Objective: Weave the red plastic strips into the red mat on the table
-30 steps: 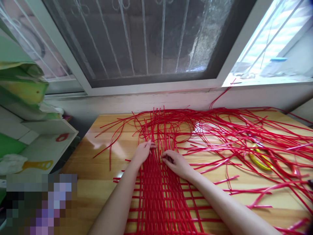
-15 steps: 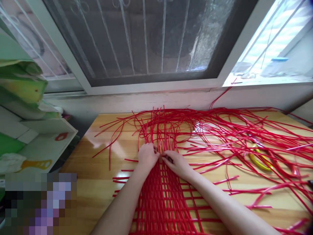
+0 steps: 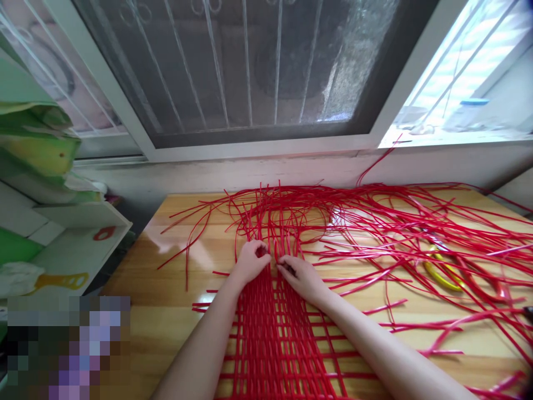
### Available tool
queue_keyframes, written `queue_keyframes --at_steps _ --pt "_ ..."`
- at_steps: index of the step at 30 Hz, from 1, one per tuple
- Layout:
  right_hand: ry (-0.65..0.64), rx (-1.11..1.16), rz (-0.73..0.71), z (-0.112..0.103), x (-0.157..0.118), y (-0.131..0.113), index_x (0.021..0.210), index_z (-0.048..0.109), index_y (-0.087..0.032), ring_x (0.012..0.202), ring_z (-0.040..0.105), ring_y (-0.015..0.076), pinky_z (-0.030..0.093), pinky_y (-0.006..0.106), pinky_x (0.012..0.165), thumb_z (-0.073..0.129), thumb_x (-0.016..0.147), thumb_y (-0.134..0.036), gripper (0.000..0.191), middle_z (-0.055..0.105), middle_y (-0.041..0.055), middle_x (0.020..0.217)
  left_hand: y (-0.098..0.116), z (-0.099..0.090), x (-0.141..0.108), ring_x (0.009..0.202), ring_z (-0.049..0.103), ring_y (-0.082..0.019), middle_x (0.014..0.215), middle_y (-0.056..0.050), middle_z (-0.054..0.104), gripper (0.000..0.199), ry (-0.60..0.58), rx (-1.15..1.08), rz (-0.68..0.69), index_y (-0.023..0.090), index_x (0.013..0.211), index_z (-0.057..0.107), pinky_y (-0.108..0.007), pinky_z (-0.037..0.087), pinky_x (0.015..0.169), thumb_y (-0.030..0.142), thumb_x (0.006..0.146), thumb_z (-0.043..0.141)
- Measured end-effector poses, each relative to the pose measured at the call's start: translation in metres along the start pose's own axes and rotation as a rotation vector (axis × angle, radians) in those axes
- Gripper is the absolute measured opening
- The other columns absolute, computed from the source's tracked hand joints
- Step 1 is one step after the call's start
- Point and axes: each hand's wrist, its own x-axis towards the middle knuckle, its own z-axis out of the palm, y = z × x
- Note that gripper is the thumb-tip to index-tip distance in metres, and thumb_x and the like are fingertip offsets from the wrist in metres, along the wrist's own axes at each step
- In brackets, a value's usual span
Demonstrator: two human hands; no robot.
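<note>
Fingers first: on the left hand (image 3: 251, 262), thumb and forefinger curl with a small gap between; on the right hand (image 3: 303, 278) they're bent inward, can't tell if tips are clamped on a strip. Both hands sit at the far end of the red weave (image 3: 258, 344), which lies flat on the wooden table (image 3: 166, 328), running toward the wearer. Hands likely face each other there to keep lengthwise strips lined up. Crosswise ends stick out both sides, probably spare length. Loose red strips (image 3: 375, 241) spread behind and to the right, presumably pushed off the weave. Yellow handle (image 3: 443, 275) and red handle (image 3: 483, 280) lie among them, maybe for reach.

Counts: two hands, one weave, two handles (one tool or two, can't tell), one blue-lidded tub (image 3: 466, 114) by the window; strips too tangled to count.
</note>
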Motion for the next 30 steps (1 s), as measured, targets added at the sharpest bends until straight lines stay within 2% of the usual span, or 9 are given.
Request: queue_keyframes --at_steps 3,6,10,13,15,17,21,24,30 --pt "-0.014 -0.027 0.034 0.000 0.002 0.001 0.078 0.056 -0.018 0.065 0.054 0.0143 0.036 0.024 0.059 0.041 0.083 -0.026 0.017 0.060 0.0018 0.070 -0.009 -0.015 -0.006 0.085 0.051 -0.014 0.086 -0.002 0.054 0.011 -0.097 -0.192 0.096 0.016 0.070 0.056 -0.026 0.040 0.080 0.008 0.065 0.051" --pt "-0.016 -0.080 0.052 0.001 0.002 0.000 0.078 0.057 -0.018 0.064 0.054 0.0147 0.036 0.024 0.058 0.041 0.082 -0.025 0.018 0.062 0.0024 0.071 -0.015 -0.019 -0.011 0.095 0.049 -0.016 0.095 -0.004 0.049 0.005 -0.145 -0.362 0.210 0.016 0.063 0.057 -0.029 0.037 0.087 0.013 0.067 0.055" --pt "-0.019 -0.133 0.070 0.002 0.001 -0.004 0.077 0.057 -0.018 0.063 0.054 0.0149 0.035 0.024 0.057 0.043 0.081 -0.023 0.015 0.062 0.0027 0.071 -0.011 -0.014 -0.014 0.101 0.045 -0.017 0.101 -0.005 0.047 0.003 -0.126 -0.296 0.279 0.018 0.070 0.062 -0.031 0.034 0.092 0.020 0.067 0.061" --pt "-0.012 -0.132 0.077 0.003 0.001 -0.005 0.080 0.056 -0.018 0.066 0.055 0.0148 0.036 0.024 0.059 0.045 0.079 -0.021 0.012 0.062 0.0030 0.075 -0.005 -0.007 -0.014 0.095 0.048 -0.016 0.095 -0.004 0.050 0.011 -0.047 -0.230 0.227 0.019 0.079 0.062 -0.029 0.037 0.086 0.027 0.070 0.061" --pt "-0.009 -0.153 0.076 0.004 0.001 -0.005 0.079 0.056 -0.018 0.067 0.055 0.0151 0.036 0.024 0.060 0.046 0.079 -0.022 0.011 0.062 0.0034 0.075 -0.003 -0.004 -0.012 0.081 0.051 -0.013 0.083 -0.002 0.052 0.014 0.028 -0.233 0.148 0.019 0.083 0.057 -0.027 0.041 0.075 0.029 0.074 0.056" --pt "-0.008 -0.177 0.075 0.005 0.001 -0.004 0.076 0.056 -0.018 0.065 0.054 0.0150 0.036 0.024 0.058 0.047 0.079 -0.023 0.010 0.061 0.0031 0.072 -0.005 -0.006 -0.011 0.069 0.050 -0.011 0.074 0.001 0.051 0.015 0.049 -0.273 0.072 0.018 0.088 0.051 -0.024 0.042 0.066 0.027 0.075 0.054" --pt "-0.006 -0.152 0.016 0.005 0.000 -0.002 0.079 0.057 -0.019 0.068 0.054 0.0147 0.038 0.024 0.060 0.047 0.080 -0.023 0.010 0.061 0.0025 0.074 -0.008 -0.022 -0.009 0.065 0.050 -0.010 0.071 0.002 0.053 0.026 -0.139 -0.294 -0.038 0.018 0.090 0.049 -0.023 0.040 0.060 0.028 0.069 0.060" --pt "-0.024 -0.160 -0.074 0.004 -0.002 -0.001 0.084 0.058 -0.019 0.074 0.055 0.0155 0.039 0.025 0.066 0.046 0.081 -0.022 0.014 0.062 0.0038 0.080 -0.007 -0.033 -0.010 0.066 0.050 -0.011 0.071 0.001 0.055 0.024 -0.269 -0.220 -0.063 0.017 0.085 0.055 -0.022 0.040 0.061 0.027 0.065 0.064" --pt "0.004 -0.183 -0.141 0.001 -0.009 -0.008 0.109 0.051 -0.016 0.080 0.054 0.0174 0.041 0.028 0.069 0.044 0.080 -0.022 0.030 0.061 0.0073 0.087 -0.007 -0.041 -0.012 0.065 0.050 -0.011 0.070 0.002 0.055 0.023 -0.325 -0.103 -0.052 0.016 0.082 0.056 -0.022 0.040 0.061 0.022 0.061 0.065"
